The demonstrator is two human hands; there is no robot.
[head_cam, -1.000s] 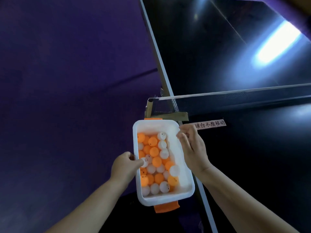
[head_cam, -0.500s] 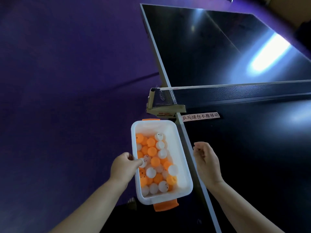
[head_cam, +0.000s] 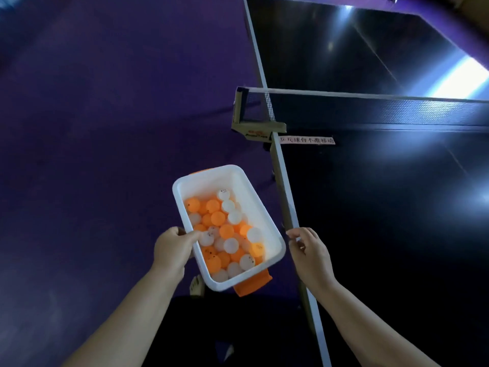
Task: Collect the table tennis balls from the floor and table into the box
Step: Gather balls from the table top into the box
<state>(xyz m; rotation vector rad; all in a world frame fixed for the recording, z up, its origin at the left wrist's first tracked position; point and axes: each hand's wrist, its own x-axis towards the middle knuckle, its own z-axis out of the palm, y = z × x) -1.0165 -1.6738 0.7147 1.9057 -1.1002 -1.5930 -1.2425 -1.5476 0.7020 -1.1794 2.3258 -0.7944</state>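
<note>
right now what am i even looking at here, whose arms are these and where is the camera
The camera sits on a person's head, looking down at their own bare arms. The left hand grips the side wall of a white box, thumb inside the rim, carrying it above the purple floor. The box holds orange and white table tennis balls. The right hand hovers by the white edge of the dark table, fingers loosely curled; whether it holds anything is unclear. The net stretches across farther off.
</note>
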